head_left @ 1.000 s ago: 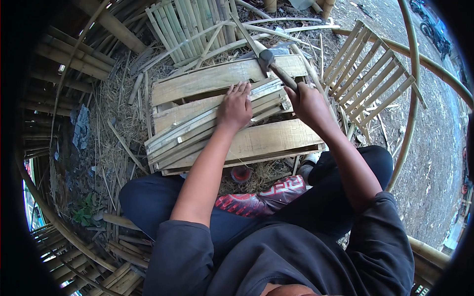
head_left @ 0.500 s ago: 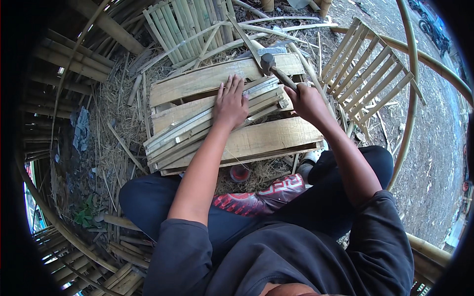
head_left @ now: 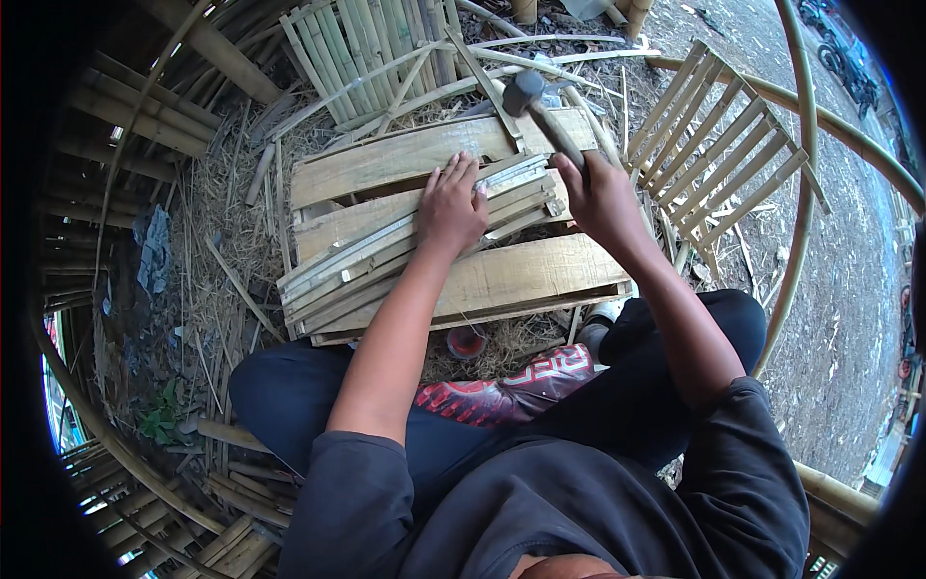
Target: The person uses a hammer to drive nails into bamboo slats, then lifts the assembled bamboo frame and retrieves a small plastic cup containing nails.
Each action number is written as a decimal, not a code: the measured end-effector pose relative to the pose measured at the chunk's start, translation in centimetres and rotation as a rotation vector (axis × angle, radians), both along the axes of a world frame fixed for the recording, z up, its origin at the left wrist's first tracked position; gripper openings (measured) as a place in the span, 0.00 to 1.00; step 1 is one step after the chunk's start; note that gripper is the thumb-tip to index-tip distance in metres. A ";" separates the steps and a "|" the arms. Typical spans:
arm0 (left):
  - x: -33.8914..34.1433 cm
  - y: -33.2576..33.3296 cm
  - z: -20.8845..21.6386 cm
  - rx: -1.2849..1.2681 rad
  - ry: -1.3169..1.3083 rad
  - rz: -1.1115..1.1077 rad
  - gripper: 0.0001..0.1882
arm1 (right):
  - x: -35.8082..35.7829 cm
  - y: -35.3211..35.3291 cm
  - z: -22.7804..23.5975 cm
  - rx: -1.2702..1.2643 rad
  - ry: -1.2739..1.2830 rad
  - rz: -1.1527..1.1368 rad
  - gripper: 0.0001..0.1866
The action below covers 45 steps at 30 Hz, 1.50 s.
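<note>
While L hand (head_left: 451, 206) lies open, flat on the strips (head_left: 362, 261) from counter's (head_left: 540, 265) near-L corner twd R edge, R hand (head_left: 600, 196) grips hammer (head_left: 553, 130); best keep swings short, clear of L hand

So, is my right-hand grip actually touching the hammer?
Touching. The head view shows your right-hand grip closed around the hammer by its handle, with no visible gap.

I saw room above the near right part of the low, pale wooden bench (head_left: 545, 268); slim pale wooden strips (head_left: 371, 259) blocked its middle, a wood-handled grey hammer (head_left: 557, 131) its far right.
</note>
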<state>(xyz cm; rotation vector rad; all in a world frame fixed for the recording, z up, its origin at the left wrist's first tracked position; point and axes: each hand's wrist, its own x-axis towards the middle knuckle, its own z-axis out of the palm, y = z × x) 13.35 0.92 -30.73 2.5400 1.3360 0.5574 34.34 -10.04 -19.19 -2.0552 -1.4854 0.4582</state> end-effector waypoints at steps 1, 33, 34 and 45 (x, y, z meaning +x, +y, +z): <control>-0.3 0.0 -0.3 0.004 -0.010 0.008 0.28 | -0.7 -0.1 1.5 0.080 0.003 -0.003 0.26; -0.1 0.1 -0.5 0.056 -0.011 -0.019 0.29 | 1.0 -0.5 -5.5 0.057 -0.542 0.216 0.21; -0.1 0.1 -0.5 0.056 -0.009 -0.021 0.29 | 0.9 -0.6 -6.2 0.057 -0.540 0.214 0.21; 0.0 0.2 -0.3 0.047 -0.006 -0.028 0.29 | 0.4 -0.7 -6.5 -0.012 -0.489 0.111 0.21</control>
